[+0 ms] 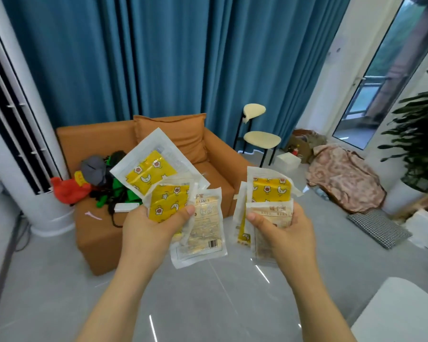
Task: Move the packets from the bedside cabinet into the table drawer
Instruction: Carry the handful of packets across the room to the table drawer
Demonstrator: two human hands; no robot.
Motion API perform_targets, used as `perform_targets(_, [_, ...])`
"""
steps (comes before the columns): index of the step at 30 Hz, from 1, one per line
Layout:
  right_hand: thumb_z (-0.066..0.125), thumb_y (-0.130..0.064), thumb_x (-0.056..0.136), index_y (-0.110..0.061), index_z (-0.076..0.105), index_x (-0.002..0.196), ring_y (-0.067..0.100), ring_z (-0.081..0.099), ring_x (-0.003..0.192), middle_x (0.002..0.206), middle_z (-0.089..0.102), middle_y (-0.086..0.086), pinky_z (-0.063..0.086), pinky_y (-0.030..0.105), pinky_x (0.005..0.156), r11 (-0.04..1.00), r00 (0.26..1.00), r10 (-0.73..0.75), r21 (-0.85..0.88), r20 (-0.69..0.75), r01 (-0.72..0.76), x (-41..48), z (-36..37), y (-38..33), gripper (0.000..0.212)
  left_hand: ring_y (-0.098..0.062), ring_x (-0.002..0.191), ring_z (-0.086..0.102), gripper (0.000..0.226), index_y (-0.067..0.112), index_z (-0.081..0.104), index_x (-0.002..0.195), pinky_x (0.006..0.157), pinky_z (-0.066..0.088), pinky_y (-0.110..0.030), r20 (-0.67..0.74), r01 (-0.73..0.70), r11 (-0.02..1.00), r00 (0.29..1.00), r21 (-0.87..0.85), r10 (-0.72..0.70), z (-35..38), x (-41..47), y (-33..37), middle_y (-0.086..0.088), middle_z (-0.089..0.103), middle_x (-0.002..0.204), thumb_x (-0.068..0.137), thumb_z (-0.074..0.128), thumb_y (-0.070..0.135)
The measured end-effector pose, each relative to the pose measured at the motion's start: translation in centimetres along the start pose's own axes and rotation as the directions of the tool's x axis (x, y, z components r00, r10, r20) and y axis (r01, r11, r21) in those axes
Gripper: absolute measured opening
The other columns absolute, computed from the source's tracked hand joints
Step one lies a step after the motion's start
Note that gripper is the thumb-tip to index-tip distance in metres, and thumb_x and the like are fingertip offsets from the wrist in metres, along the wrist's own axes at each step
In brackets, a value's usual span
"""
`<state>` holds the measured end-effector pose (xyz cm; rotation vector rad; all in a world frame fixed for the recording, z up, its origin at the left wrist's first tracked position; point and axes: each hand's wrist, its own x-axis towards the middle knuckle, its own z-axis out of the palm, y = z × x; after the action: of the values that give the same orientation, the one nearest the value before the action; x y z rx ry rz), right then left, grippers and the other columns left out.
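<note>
Head view: both hands are raised in front of the person, above a grey floor, and each holds a fan of packets. The left hand (148, 225) grips the left packets (158, 174), thumb pressed across the front and fingers out of sight behind. The right hand (284, 230) pinches the right packets (272, 188) the same way. The two bundles are near each other but apart. Each packet is a clear sachet. Several show a yellow patterned pouch inside, while others face back-out with printed text and a barcode. Behind, an orange sofa (215, 166) carries a heap of clothes (104, 178) on its seat. A cardboard box (298, 145) by the far wall holds items too blurred to identify.
</note>
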<state>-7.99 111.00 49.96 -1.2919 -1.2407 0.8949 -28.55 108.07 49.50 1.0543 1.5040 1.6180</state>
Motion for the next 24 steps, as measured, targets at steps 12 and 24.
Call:
perform_targets(12, [0.082,-0.018,0.070,-0.025,0.067,0.102,0.002,0.070,0.080,0.090,0.075,-0.009,0.055,0.023,0.069,0.999,0.983,0.030,0.026,-0.182,-0.026,16.6,-8.3,4.7,0.036,-0.005,0.078,0.071,0.019,0.019,0.074,0.088,0.069,0.054,-0.027,0.238,-0.054,0.993,0.971,0.107,0.027,18.7,12.0,-1.7,0.010,0.075,0.083,0.071,0.081,0.017])
perform_targets(24, [0.081,-0.023,0.072,-0.026,0.066,0.101,0.003,0.069,0.084,0.092,0.074,-0.011,0.055,0.026,0.075,0.998,0.895,0.041,-0.024,-0.444,-0.058,28.7,-16.7,10.4,0.033,-0.007,0.078,0.071,0.015,0.025,0.072,0.080,0.073,0.056,-0.033,0.466,-0.028,0.996,0.885,0.090,-0.017,36.6,20.8,-4.4,0.012,0.075,0.081,0.071,0.082,0.018])
